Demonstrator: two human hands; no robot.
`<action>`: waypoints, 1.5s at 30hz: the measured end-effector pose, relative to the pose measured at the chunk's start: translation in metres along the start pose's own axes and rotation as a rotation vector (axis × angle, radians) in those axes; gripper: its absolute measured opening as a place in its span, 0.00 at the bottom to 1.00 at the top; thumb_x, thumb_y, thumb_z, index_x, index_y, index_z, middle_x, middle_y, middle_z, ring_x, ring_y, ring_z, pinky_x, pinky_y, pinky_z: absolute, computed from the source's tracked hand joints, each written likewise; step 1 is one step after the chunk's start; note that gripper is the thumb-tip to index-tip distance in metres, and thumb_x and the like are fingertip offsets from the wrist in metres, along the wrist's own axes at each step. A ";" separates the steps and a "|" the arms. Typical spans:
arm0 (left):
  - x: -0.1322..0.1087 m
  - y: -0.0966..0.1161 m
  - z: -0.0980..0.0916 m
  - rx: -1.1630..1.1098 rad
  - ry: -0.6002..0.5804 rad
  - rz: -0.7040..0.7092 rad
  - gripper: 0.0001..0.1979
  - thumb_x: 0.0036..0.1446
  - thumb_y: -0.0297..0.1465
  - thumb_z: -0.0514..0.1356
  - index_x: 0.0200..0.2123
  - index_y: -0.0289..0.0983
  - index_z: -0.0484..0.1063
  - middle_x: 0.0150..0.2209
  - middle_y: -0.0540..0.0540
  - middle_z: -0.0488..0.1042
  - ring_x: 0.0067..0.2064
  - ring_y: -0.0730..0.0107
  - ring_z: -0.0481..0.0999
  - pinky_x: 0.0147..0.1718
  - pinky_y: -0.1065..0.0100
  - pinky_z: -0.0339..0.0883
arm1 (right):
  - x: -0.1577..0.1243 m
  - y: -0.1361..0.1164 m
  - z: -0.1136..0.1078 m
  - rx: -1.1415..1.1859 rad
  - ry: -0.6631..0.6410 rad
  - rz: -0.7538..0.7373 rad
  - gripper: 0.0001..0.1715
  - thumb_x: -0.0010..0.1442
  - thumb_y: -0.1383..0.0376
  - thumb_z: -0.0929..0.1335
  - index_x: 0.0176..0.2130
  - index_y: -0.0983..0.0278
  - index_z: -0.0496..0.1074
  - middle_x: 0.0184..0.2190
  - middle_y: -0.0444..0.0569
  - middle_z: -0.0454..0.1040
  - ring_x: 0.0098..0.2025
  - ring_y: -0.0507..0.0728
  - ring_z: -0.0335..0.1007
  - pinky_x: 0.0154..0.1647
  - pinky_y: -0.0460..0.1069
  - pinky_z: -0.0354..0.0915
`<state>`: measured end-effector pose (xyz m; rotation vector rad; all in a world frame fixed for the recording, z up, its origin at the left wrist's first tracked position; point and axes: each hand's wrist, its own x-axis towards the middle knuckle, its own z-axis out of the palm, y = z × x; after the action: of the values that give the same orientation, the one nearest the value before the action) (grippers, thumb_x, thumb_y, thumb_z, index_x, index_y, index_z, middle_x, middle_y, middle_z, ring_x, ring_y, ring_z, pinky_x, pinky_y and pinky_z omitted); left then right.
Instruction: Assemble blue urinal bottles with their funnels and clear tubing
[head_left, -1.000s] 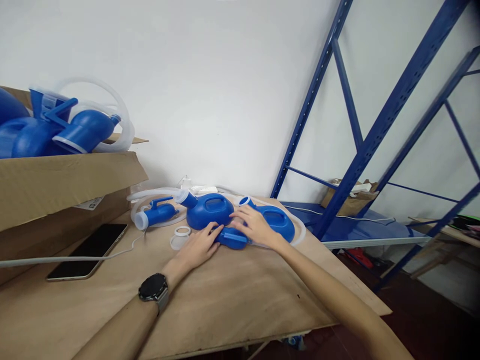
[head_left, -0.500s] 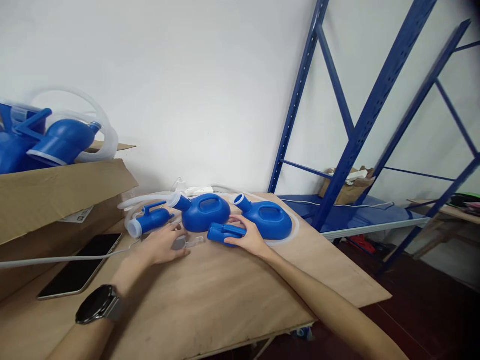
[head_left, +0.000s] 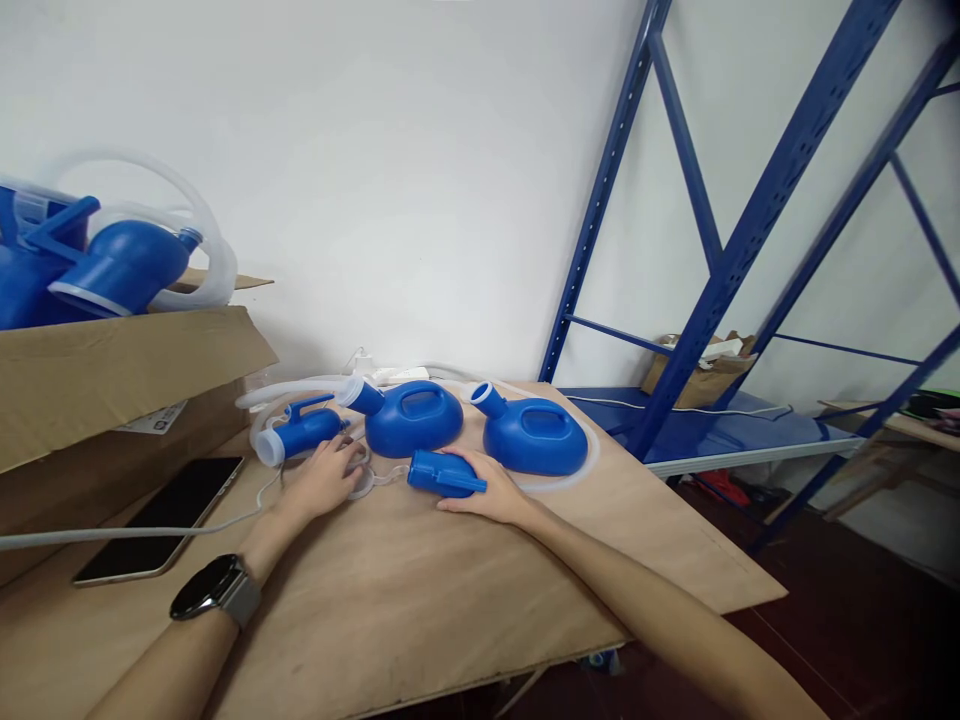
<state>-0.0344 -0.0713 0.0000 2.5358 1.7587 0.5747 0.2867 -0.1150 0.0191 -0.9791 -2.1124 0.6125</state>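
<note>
My right hand (head_left: 491, 488) grips a small blue plastic bottle (head_left: 439, 474), which lies tilted just above the tabletop with its open neck to the left. My left hand (head_left: 330, 476) rests on the table with its fingers bent onto a translucent round cap (head_left: 364, 486). A thin clear strap runs from this cap toward the small bottle. Behind the hands stand two larger blue urinal bottles: the left one (head_left: 420, 418) wears a whitish cap, the right one (head_left: 544, 440) has an open mouth. A small blue urinal with a handle (head_left: 307, 432) lies beyond my left hand.
At the left a cardboard box (head_left: 127, 375) holds more blue urinals and clear tubing (head_left: 217, 265). A tablet or phone (head_left: 161, 520) lies beside it, crossed by a grey cable (head_left: 135, 538). A blue metal rack (head_left: 720, 270) stands right of the wooden table (head_left: 450, 610).
My right hand has turned the small bottle, so its handle no longer faces up, and shifted it slightly left. The fingers of my left hand have closed in on the clear cap.
</note>
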 end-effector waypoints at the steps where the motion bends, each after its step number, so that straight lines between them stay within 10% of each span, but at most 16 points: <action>1: 0.000 0.000 0.002 0.008 -0.027 -0.002 0.22 0.63 0.37 0.50 0.52 0.36 0.76 0.61 0.36 0.72 0.63 0.47 0.67 0.61 0.51 0.62 | 0.000 0.000 0.001 0.011 0.027 0.014 0.45 0.48 0.50 0.80 0.61 0.56 0.69 0.59 0.53 0.74 0.60 0.67 0.71 0.63 0.62 0.64; 12: 0.004 0.009 -0.008 -0.239 0.047 -0.202 0.27 0.52 0.42 0.61 0.53 0.37 0.77 0.54 0.36 0.76 0.57 0.43 0.73 0.57 0.50 0.66 | 0.003 0.007 -0.008 0.527 0.160 0.315 0.40 0.46 0.50 0.79 0.54 0.56 0.68 0.45 0.48 0.78 0.49 0.65 0.76 0.59 0.62 0.67; 16: 0.002 0.027 -0.033 -0.741 0.064 -0.402 0.32 0.48 0.45 0.66 0.53 0.34 0.78 0.52 0.35 0.78 0.55 0.42 0.75 0.52 0.54 0.69 | 0.000 0.011 -0.007 0.818 0.044 0.402 0.49 0.42 0.49 0.80 0.57 0.57 0.62 0.37 0.45 0.79 0.35 0.62 0.79 0.50 0.61 0.71; 22: -0.015 0.083 -0.054 -1.330 -0.072 -0.197 0.31 0.49 0.46 0.70 0.54 0.38 0.77 0.51 0.39 0.79 0.52 0.53 0.77 0.49 0.59 0.70 | -0.001 -0.003 -0.002 0.851 -0.050 0.441 0.51 0.39 0.54 0.82 0.58 0.57 0.63 0.46 0.48 0.78 0.36 0.59 0.79 0.45 0.58 0.74; 29: -0.021 0.115 -0.031 -0.919 0.258 0.045 0.26 0.53 0.46 0.68 0.53 0.41 0.75 0.56 0.40 0.73 0.53 0.54 0.75 0.48 0.59 0.72 | -0.002 -0.002 0.002 0.768 -0.053 0.448 0.52 0.40 0.54 0.82 0.59 0.55 0.64 0.49 0.47 0.78 0.40 0.60 0.80 0.45 0.59 0.77; 37: -0.038 0.113 -0.015 -0.638 0.126 0.157 0.29 0.69 0.44 0.50 0.70 0.44 0.57 0.61 0.39 0.70 0.59 0.51 0.73 0.57 0.53 0.69 | -0.005 -0.029 -0.002 0.641 -0.148 0.363 0.42 0.43 0.51 0.81 0.55 0.55 0.73 0.49 0.47 0.77 0.47 0.63 0.77 0.41 0.55 0.78; 45: -0.043 0.117 -0.006 -0.674 0.213 0.287 0.32 0.69 0.42 0.55 0.71 0.44 0.51 0.69 0.39 0.61 0.69 0.52 0.63 0.66 0.51 0.60 | -0.009 -0.036 0.001 0.614 -0.097 0.354 0.37 0.50 0.50 0.78 0.56 0.55 0.72 0.49 0.47 0.76 0.45 0.61 0.77 0.31 0.49 0.76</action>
<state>0.0566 -0.1553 0.0170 2.2816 0.9782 1.2367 0.2737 -0.1438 0.0389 -0.9706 -1.6597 1.4079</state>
